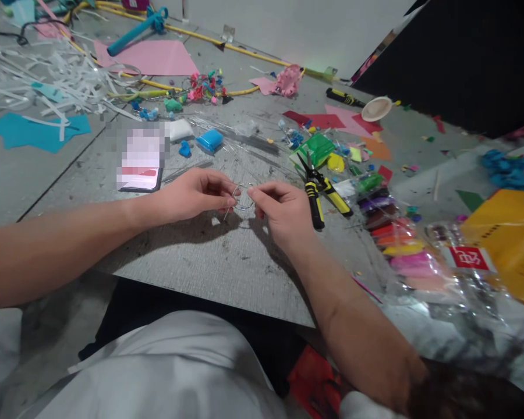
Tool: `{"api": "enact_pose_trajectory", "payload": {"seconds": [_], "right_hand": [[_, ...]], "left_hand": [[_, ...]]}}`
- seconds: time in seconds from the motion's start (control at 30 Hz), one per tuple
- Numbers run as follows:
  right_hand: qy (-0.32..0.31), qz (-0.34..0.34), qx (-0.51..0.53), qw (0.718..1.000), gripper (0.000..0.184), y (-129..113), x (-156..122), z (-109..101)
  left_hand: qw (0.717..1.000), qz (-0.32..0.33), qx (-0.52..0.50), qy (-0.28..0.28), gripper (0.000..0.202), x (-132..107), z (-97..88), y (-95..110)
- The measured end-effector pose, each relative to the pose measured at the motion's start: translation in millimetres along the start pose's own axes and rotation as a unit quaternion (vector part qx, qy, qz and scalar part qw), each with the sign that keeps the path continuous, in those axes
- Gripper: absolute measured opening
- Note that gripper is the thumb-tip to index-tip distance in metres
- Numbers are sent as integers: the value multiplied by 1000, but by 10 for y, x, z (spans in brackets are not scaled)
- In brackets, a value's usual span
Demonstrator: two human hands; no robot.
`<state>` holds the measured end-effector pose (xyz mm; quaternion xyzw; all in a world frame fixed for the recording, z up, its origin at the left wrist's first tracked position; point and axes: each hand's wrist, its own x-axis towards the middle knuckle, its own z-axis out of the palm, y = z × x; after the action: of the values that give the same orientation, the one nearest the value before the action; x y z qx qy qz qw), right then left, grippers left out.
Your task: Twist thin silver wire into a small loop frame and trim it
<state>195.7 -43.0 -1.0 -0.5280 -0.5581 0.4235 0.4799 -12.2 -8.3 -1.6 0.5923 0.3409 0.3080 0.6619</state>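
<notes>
A thin silvery wire (245,207), bent into a small loop, is held between my two hands above the grey table. My left hand (201,191) pinches one side of it between thumb and fingers, and a straight end sticks out downward there. On the other side, my right hand (282,209) grips the loop with thumb and forefinger. Just right of that hand lie pliers (317,183) with black and yellow handles, jaws spread. A phone (142,160) with a blurred screen rests beyond my left wrist.
Straight wires (253,141) lie behind my hands near a blue clay packet (209,140). A green packet (317,149) and several coloured clay packs (413,256) are at the right. White paper strips (70,75) heap at the far left. The table's front edge (209,301) is close to my body.
</notes>
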Motion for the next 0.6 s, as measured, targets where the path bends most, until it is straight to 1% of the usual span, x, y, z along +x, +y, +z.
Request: {"api": "enact_pose_trajectory", "payload": {"seconds": [0.23, 0.47, 0.6], "right_hand": [[11, -3, -6, 1000, 22, 5, -11, 2], [18, -5, -2, 1000, 19, -30, -28, 21], [23, -5, -1, 1000, 21, -28, -37, 29]], "left_hand": [[1000, 8, 5, 1, 38, 17, -14, -49], [999, 28, -19, -2, 36, 17, -7, -58], [1000, 25, -13, -1, 39, 16, -8, -53]]}}
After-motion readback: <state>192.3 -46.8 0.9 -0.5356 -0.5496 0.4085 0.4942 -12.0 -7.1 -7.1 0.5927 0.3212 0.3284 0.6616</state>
